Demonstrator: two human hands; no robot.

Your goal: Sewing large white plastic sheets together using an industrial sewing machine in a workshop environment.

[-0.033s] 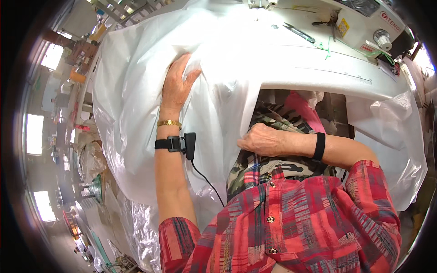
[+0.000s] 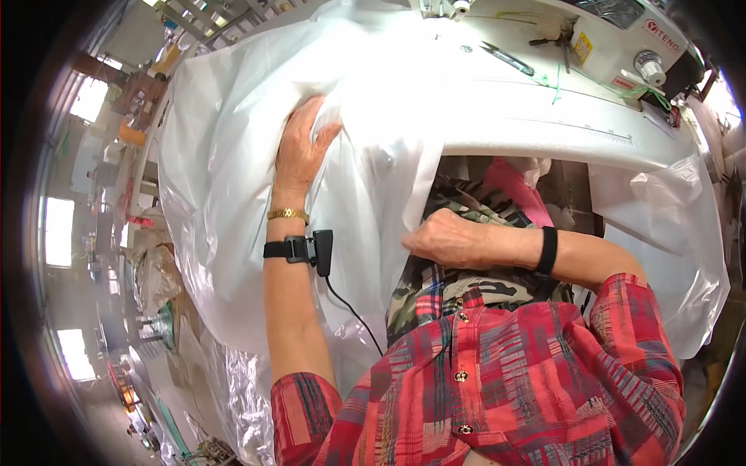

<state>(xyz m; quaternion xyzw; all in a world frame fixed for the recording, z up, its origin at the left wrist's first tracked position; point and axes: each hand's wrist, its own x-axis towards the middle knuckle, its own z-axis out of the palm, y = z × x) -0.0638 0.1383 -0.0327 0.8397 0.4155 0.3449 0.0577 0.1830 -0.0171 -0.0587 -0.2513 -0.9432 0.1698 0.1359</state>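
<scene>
A large, shiny white plastic sheet (image 2: 225, 179) drapes over the table and hangs down its near side. My left hand (image 2: 301, 147) lies on it with thumb and fingers stretched out, pressing into its folds. Lower and to the right, my right hand (image 2: 447, 239) is closed, its fingertips pinching the sheet's near right edge above my lap. The fingertips are partly hidden by the hand itself. Under the bright light at the top, the sheet runs toward the needle area of a sewing machine (image 2: 441, 9).
On the white machine bed (image 2: 536, 144) lie a pair of thread snips (image 2: 509, 59) and green thread (image 2: 557, 85). The machine's body with a dial (image 2: 649, 68) stands at the far right. More plastic sheeting (image 2: 660, 241) hangs at right. A black cable (image 2: 350, 307) runs from my left wrist.
</scene>
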